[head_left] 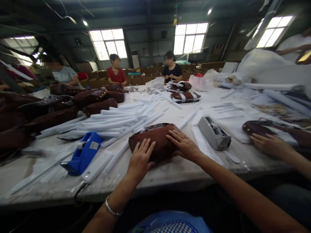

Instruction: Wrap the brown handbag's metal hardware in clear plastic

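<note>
A brown leather bag (157, 139) lies on the table right in front of me, with a dark, shiny strip along its far upper edge. My left hand (141, 159) rests on its near left side, fingers stretched out and the thumb apart. On its right part lie the spread fingers of my right hand (183, 144). Neither hand wraps round the bag. Left of it stands a blue tape dispenser (85, 153), beside a long white handheld device (98, 166) with a dark cord. A grey tape dispenser (213, 133) stands to the right of my right hand.
Many white paper rolls (114, 121) are piled beyond the bag. Brown bags (97, 97) are heaped at the left; others, banded in white (186, 96), lie farther back. At the right, a co-worker's hand (269, 144) touches another bag (257, 128). Several people sit across the table.
</note>
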`<state>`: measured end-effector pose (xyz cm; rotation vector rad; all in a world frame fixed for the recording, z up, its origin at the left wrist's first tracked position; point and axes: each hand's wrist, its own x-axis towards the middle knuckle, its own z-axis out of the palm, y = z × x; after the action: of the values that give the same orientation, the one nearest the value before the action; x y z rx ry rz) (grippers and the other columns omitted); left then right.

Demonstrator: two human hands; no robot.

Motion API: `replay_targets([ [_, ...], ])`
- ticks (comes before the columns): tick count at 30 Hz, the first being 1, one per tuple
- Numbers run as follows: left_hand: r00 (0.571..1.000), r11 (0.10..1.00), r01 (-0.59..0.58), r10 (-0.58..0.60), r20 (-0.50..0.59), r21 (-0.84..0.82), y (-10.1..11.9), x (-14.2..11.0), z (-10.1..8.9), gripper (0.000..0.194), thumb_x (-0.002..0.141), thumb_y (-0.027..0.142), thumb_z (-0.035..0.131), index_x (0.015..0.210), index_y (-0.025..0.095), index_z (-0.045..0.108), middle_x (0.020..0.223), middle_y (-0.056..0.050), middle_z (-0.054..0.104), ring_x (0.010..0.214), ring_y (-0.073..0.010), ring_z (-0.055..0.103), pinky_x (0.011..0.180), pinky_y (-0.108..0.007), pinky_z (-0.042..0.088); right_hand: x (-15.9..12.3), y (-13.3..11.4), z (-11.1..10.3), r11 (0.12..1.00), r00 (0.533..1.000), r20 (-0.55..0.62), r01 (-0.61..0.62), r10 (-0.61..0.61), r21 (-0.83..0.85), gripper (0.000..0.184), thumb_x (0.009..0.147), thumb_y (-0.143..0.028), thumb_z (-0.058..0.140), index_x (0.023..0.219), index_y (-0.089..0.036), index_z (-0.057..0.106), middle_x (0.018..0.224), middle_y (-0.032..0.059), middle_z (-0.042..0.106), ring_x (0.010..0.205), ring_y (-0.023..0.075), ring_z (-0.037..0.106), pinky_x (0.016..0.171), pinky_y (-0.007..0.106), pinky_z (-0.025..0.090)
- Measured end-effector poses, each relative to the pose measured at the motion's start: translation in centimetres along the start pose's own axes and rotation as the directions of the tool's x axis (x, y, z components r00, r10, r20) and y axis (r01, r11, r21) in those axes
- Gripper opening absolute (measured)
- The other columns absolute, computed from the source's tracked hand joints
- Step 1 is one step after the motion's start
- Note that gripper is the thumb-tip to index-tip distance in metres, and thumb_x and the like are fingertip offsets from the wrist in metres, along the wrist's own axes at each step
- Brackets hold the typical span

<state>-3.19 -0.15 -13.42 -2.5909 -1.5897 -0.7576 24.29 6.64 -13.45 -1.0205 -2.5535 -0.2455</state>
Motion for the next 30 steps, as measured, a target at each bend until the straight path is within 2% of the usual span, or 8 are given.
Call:
replay_targets([
  [3,0.999,0.999,0.033,-0.033,0.003,0.026,-1.8,0.8,0.8,0.087,0.074,0.012,0.076,0.151,0.023,0.038,0.154,-0.014,0.043,0.142,-0.0329,0.040,0.118,-0.052,0.032,0.1,-0.4,0.9,0.998,0.999,0.007,-0.038,0.038,-0.041,0.084,0.077,-0.030,0.081,0.151,-0.020,0.041,0.153,0.0131,0.044,0.138,0.0330,0.044,0.112,0.046,0.042],
  [7,0.997,0.997,0.020,-0.025,0.071,0.073,-3.8,1.5,0.2,0.085,0.070,0.006,0.076,0.147,0.022,0.045,0.150,-0.014,0.049,0.136,-0.0318,0.049,0.112,-0.046,0.042,0.6,-2.1,0.4,0.990,0.994,0.049,-0.091,0.096,-0.110,0.079,0.077,-0.038,0.081,0.146,-0.017,0.049,0.146,0.0166,0.051,0.125,0.0359,0.054,0.101,0.047,0.050],
  [9,0.993,0.997,-0.022,0.012,0.119,0.077,-4.2,2.1,-0.4,0.090,0.067,0.016,0.083,0.148,0.026,0.044,0.152,-0.013,0.046,0.136,-0.0317,0.050,0.110,-0.044,0.043,1.3,-1.9,-0.2,0.996,0.997,0.075,-0.024,0.031,-0.089,0.083,0.075,-0.041,0.083,0.147,-0.018,0.047,0.145,0.0161,0.053,0.126,0.0363,0.052,0.106,0.051,0.045],
  [13,0.984,0.992,-0.091,0.076,0.160,0.091,-4.4,3.3,-0.5,0.100,0.063,0.032,0.088,0.150,0.031,0.039,0.158,-0.012,0.037,0.142,-0.0350,0.040,0.114,-0.050,0.036,2.2,0.1,-0.4,0.990,0.985,0.096,0.143,-0.142,0.001,0.095,0.075,-0.044,0.082,0.154,-0.022,0.033,0.155,0.0126,0.041,0.145,0.0360,0.031,0.118,0.058,0.026],
  [17,0.990,0.988,-0.109,0.097,0.105,0.107,-4.5,2.6,1.0,0.081,0.078,0.018,0.073,0.151,0.031,0.039,0.159,-0.011,0.035,0.146,-0.0357,0.034,0.116,-0.058,0.030,1.4,0.7,1.2,0.993,0.991,0.071,0.114,-0.115,0.021,0.082,0.085,-0.034,0.074,0.154,-0.026,0.032,0.158,0.0080,0.035,0.146,0.0326,0.032,0.117,0.052,0.033],
  [20,0.994,0.989,-0.108,0.106,0.030,0.104,-4.8,1.1,2.8,0.074,0.084,0.006,0.055,0.150,0.035,0.039,0.159,-0.006,0.034,0.146,-0.0319,0.033,0.116,-0.055,0.032,0.1,0.0,3.0,0.997,0.997,-0.029,0.073,-0.072,0.022,0.061,0.094,-0.020,0.059,0.151,-0.031,0.038,0.155,0.0023,0.041,0.144,0.0283,0.036,0.119,0.049,0.033],
  [25,0.986,0.997,-0.078,0.082,-0.147,0.029,-5.5,-0.8,6.0,0.071,0.086,0.000,0.040,0.145,0.040,0.046,0.155,-0.001,0.041,0.145,-0.0275,0.035,0.118,-0.052,0.031,-1.7,-1.0,5.6,0.995,0.989,-0.140,-0.043,0.056,0.092,0.057,0.099,-0.008,0.043,0.145,-0.042,0.044,0.145,-0.0056,0.051,0.140,0.0229,0.042,0.119,0.048,0.034],
  [30,0.987,0.994,-0.108,0.110,-0.116,0.025,-5.8,-0.8,6.1,0.066,0.091,0.001,0.036,0.146,0.036,0.044,0.154,-0.003,0.043,0.146,-0.0259,0.034,0.118,-0.051,0.031,-1.9,-0.9,6.5,0.996,0.988,-0.153,-0.024,0.038,0.089,0.053,0.102,-0.010,0.041,0.144,-0.041,0.046,0.146,-0.0061,0.050,0.141,0.0223,0.041,0.119,0.048,0.035],
])
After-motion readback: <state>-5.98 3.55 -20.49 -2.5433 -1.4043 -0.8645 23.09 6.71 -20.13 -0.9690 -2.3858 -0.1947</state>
